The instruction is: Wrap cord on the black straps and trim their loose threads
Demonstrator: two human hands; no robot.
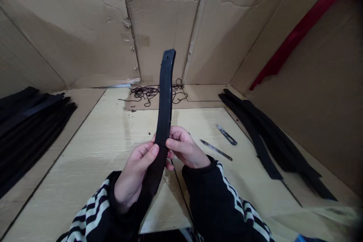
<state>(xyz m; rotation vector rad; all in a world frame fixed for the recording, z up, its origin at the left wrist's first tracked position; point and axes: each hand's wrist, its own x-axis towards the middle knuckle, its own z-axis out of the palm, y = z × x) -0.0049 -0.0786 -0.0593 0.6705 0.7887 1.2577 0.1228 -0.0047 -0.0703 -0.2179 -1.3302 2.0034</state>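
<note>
A long black strip (165,94), slightly curved, rises upright before me with a small hole near its top end. Its lower part is wrapped in a dull black sleeve (154,170), whose edge lies just under my thumbs. My left hand (134,170) grips the strip from the left, thumb pressed on the front. From the right, my right hand (185,147) pinches it at the same height, its fingers partly behind the strip. The lower end runs down by my left sleeve and is hidden there. A thin dark cord (181,189) hangs below my right hand.
Thread snips (226,135) and a slim pointed metal tool (216,149) lie right of my hands. Tangled dark cord (147,92) lies at the back. Black strips are piled at left (31,128) and right (272,140). Cardboard walls (167,19) enclose the table; red fabric (300,34) hangs right.
</note>
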